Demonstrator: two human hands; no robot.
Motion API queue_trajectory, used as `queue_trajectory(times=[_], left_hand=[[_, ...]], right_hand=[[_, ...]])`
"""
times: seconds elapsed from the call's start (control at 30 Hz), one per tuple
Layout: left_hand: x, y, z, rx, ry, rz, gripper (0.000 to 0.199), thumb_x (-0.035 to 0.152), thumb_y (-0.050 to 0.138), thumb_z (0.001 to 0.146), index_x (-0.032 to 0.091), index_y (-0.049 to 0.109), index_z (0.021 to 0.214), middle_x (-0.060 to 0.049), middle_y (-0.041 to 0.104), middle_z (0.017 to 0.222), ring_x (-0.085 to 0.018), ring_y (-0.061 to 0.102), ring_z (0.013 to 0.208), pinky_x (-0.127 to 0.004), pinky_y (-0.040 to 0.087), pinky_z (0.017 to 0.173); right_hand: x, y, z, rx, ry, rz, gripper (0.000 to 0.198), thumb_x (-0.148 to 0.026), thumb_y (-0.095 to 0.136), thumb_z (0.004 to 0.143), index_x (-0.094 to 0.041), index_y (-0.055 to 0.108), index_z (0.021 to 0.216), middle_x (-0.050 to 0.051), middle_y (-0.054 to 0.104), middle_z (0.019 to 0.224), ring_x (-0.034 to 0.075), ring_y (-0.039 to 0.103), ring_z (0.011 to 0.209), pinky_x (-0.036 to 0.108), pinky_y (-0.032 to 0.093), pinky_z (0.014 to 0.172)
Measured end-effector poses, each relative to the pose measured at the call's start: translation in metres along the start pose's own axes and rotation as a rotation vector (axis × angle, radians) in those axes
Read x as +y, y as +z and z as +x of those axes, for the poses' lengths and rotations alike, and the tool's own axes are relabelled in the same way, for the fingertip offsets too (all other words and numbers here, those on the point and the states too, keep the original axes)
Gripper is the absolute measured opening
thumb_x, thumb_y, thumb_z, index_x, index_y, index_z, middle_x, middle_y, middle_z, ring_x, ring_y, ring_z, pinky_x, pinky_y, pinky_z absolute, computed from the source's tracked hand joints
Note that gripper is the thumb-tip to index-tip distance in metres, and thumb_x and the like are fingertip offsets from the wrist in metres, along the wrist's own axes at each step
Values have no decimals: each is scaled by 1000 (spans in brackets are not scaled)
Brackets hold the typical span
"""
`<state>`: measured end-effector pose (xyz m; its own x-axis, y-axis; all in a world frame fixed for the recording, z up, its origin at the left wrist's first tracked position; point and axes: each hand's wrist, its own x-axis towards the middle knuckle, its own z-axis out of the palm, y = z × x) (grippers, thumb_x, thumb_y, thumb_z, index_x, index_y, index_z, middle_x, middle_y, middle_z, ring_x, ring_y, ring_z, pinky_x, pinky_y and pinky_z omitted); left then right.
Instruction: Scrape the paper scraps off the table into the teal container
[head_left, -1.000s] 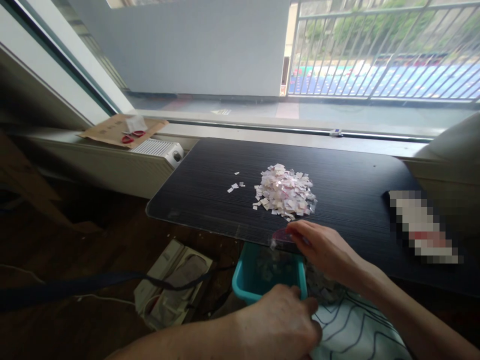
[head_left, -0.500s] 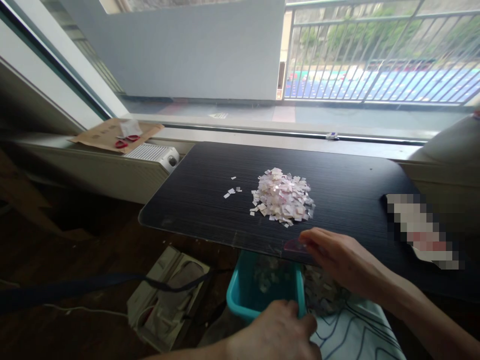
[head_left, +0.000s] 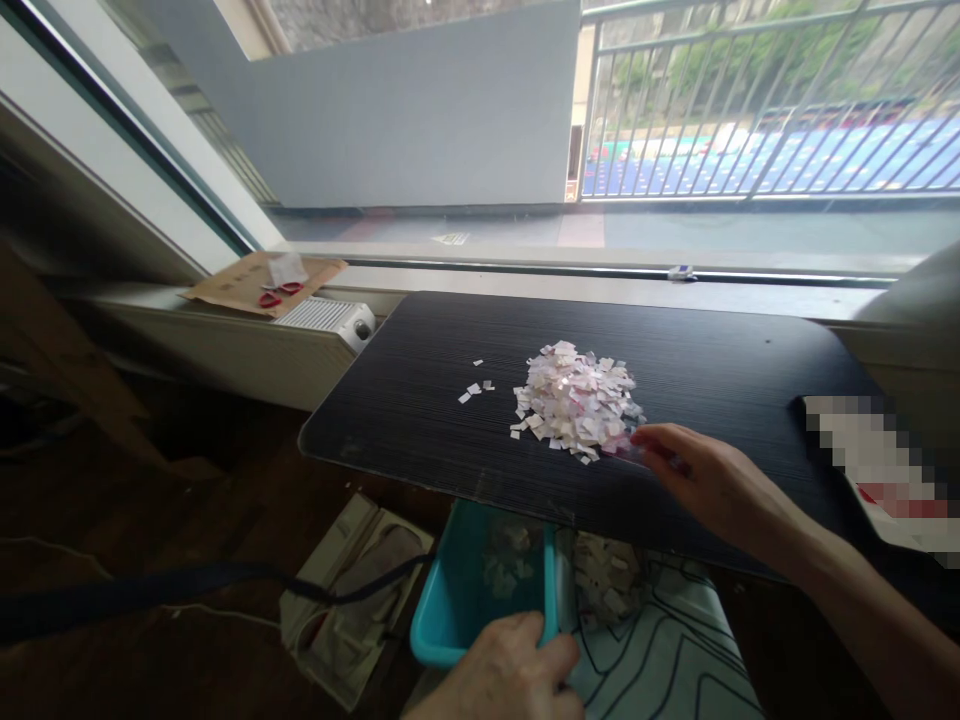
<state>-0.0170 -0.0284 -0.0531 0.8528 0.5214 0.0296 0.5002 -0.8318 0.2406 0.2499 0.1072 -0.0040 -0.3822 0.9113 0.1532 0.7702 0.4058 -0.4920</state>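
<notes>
A heap of small white and pinkish paper squares (head_left: 574,395) lies on the black table (head_left: 420,420), with a few loose squares to its left. My right hand (head_left: 686,460) is closed on a flat, pinkish see-through piece (head_left: 622,447), whose edge touches the heap's lower right side. Its exact kind I cannot make out. Below the table's front edge, my left hand (head_left: 517,665) grips the near right rim of a teal plastic bin (head_left: 439,610). Some paper bits show inside the bin.
Right of the bin, more paper pieces (head_left: 607,580) rest beside a light patterned cloth (head_left: 675,640). A blurred-out flat object (head_left: 877,470) lies on the table's right end. Red-handled scissors (head_left: 280,294) sit on brown paper (head_left: 232,285) by the window. A dark strap (head_left: 225,580) crosses the lower left.
My right hand has moved from the table's front edge up to the heap with the pinkish piece. My left hand and the bin have shifted left, and the view has turned slightly.
</notes>
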Motion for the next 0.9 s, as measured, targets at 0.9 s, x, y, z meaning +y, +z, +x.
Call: queue_trajectory(times=[0.9], left_hand=[[-12, -37, 30, -349, -15, -113, 18, 27, 64, 86, 17, 54, 75, -4, 59, 93, -18, 53, 67, -27, 40, 51]], right_hand=[[6, -20, -9, 17, 91, -101, 22, -21, 45, 90, -22, 64, 100, 4, 72, 94, 18, 66, 75, 27, 47, 64]])
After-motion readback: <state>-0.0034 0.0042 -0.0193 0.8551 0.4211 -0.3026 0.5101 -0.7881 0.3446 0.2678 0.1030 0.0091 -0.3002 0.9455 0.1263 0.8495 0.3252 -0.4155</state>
